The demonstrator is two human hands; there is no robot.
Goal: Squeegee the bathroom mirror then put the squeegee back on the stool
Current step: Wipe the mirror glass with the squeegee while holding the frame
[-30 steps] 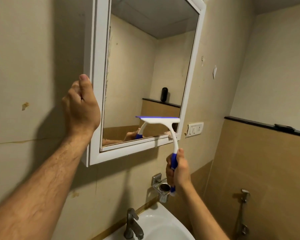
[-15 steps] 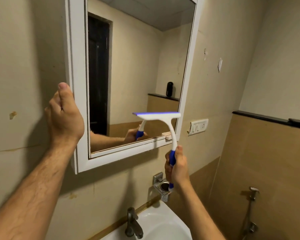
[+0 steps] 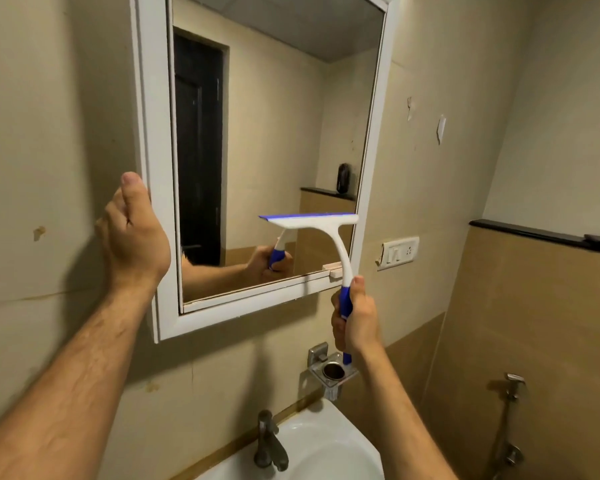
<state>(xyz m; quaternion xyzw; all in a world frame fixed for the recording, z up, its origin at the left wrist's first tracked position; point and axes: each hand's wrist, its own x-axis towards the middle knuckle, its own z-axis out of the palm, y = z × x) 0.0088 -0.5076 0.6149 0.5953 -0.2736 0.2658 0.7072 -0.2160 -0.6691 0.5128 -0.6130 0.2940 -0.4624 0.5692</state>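
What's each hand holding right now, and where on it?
Right hand grips the white squeegee with blue blade by its blue handle. Left hand holds the left side of the white-framed mirror.

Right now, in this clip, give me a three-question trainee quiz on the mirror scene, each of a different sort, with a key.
1. True or false: the right hand holds the squeegee by its blue grip.
2. The left hand rests on: A) the tap B) the mirror's white frame C) the switch plate.
3. Fill in: the squeegee's blade sits near the mirror's ____ right corner.

Key: 1 true; 2 B; 3 lower.
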